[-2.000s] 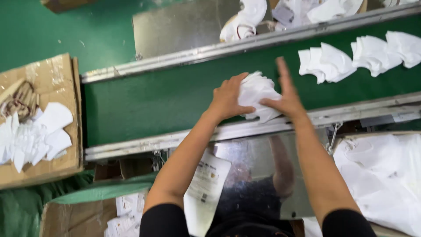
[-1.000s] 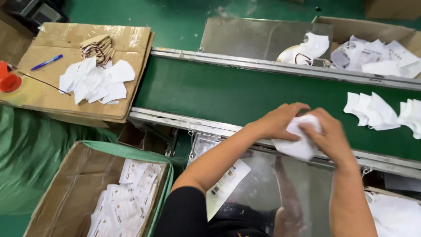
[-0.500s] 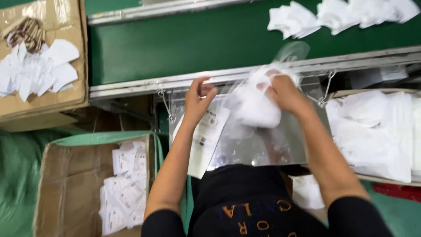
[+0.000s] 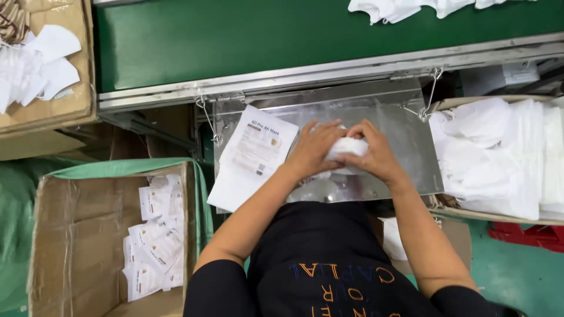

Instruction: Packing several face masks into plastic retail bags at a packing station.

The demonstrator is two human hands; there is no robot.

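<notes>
My left hand (image 4: pixel 314 151) and my right hand (image 4: pixel 376 154) are pressed together over a folded white mask (image 4: pixel 348 148) on a shiny metal tray (image 4: pixel 405 126) that hangs from the conveyor's near rail. Both hands grip the mask; most of it is hidden under my fingers. A stack of printed white packets (image 4: pixel 251 154) lies on the tray just left of my left hand.
A green conveyor belt (image 4: pixel 264 35) runs across the top with white masks (image 4: pixel 411 7) at its far right. Cardboard boxes sit around me: loose masks upper left (image 4: pixel 41 64), packed packets lower left (image 4: pixel 154 235), white bags right (image 4: pixel 499 155).
I lifted a mask off the belt and brought it down to the metal tray. My left hand left the packets and joined the right on the mask.
</notes>
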